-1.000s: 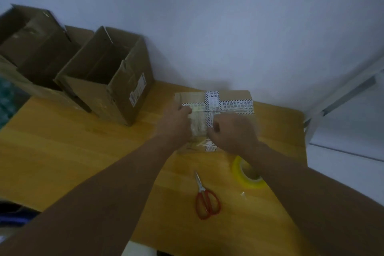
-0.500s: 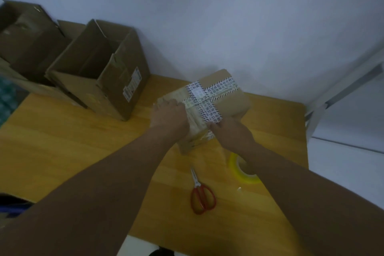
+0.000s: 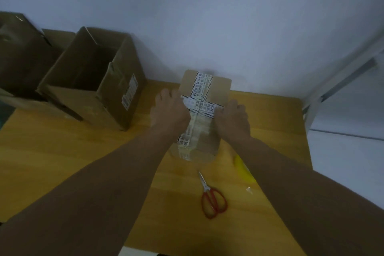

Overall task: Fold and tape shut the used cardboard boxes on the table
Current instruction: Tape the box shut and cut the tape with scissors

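Left hand [image 3: 169, 110] and right hand [image 3: 232, 118] lie palm-down, slightly apart.
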